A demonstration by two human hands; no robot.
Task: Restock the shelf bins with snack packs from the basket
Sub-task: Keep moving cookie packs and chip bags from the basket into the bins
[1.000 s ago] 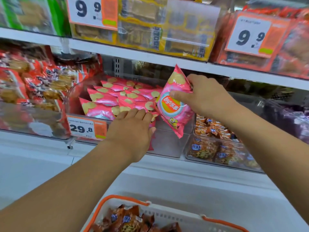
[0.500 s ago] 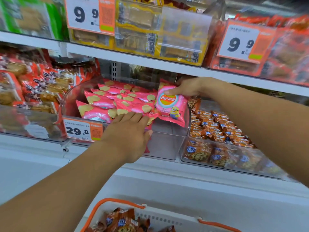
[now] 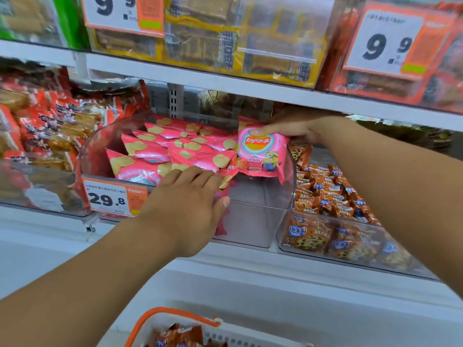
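At centre frame the left hand (image 3: 186,204) presses flat, fingers together, on the pink packs (image 3: 150,156) in the clear bin (image 3: 253,221). Just right, the right hand (image 3: 298,128) pinches the top edge of a pink chip pack (image 3: 261,154), hanging upright below it, long axis vertical, front facing the camera.

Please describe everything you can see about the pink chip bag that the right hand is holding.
The glossy pink foil chip bag shows a round orange-and-blue logo and a yellow cartoon figure at its lower right. It looks sealed and puffy, face forward, tilted slightly. The right hand pinches its top edge, holding it over the right end of the clear plastic bin, against the other pink bags.
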